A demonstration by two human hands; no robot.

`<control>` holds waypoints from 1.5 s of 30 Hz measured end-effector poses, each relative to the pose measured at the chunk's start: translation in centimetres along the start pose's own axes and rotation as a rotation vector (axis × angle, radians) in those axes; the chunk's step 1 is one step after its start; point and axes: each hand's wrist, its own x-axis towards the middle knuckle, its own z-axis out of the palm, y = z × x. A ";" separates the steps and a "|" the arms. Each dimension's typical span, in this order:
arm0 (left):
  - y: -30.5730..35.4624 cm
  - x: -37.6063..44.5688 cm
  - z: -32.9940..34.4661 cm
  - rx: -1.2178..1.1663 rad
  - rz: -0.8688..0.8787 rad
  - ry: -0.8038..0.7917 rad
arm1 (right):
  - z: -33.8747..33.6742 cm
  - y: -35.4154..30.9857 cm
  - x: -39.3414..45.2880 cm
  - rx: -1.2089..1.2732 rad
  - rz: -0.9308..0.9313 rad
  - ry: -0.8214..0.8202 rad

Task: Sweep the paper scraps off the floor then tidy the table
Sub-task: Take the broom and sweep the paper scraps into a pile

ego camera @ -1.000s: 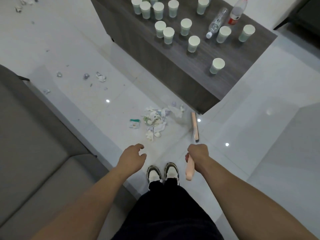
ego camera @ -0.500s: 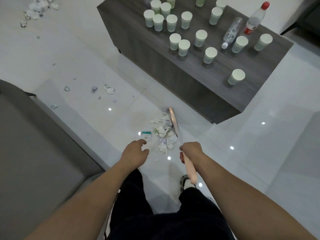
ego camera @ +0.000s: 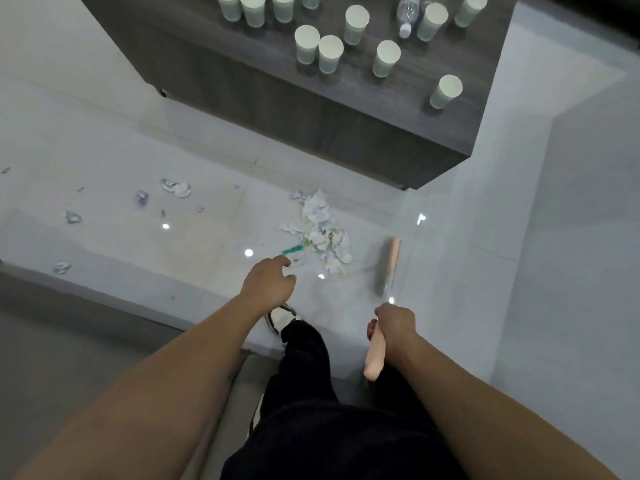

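A heap of white paper scraps (ego camera: 322,233) lies on the pale tiled floor just in front of me. My right hand (ego camera: 394,325) grips the pink handle of a broom (ego camera: 389,265), whose head rests on the floor to the right of the heap, apart from it. My left hand (ego camera: 270,280) hovers empty with fingers loosely apart, just below the heap's near edge. More loose scraps (ego camera: 176,188) are scattered over the floor to the left. The dark wooden table (ego camera: 346,133) stands beyond, holding several paper cups (ego camera: 330,53) and a lying plastic bottle (ego camera: 407,15).
A grey sofa edge (ego camera: 52,323) fills the lower left. My shoe (ego camera: 282,318) and dark trousers stand between my arms. A raised pale platform (ego camera: 571,237) borders the floor on the right. Ceiling lights reflect in the glossy tiles.
The broom head has swung from the left side of the heap, against the scraps, out to the right of it. The view shifted closer to the table; my left hand stayed empty.
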 end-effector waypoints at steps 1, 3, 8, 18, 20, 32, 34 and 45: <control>-0.6 0.0 -0.3 0.005 0.008 -0.010 | 0.7 1.0 -0.3 0.050 0.035 -0.003; -1.7 0.0 -1.0 0.022 0.011 -0.014 | 2.5 2.9 -0.9 0.115 0.077 -0.033; -4.8 0.7 -2.9 0.102 -0.013 -0.026 | 8.0 6.1 -3.2 0.169 0.101 -0.161; -5.6 1.0 -5.7 -0.029 0.012 0.045 | 14.2 3.8 -5.9 0.070 0.160 -0.466; -6.3 0.8 -6.4 -0.057 -0.006 0.059 | 15.0 3.2 -6.3 0.023 0.156 -0.513; -4.9 0.2 -7.6 -0.188 -0.050 0.116 | 12.0 -3.1 -7.3 -0.072 -0.099 -0.184; -4.3 0.1 -7.6 -0.192 -0.068 0.122 | 11.1 -4.6 -5.9 -0.054 -0.093 -0.124; 0.0 2.3 -8.9 -0.103 -0.163 0.151 | 14.7 -8.5 -3.2 -0.180 0.013 -0.347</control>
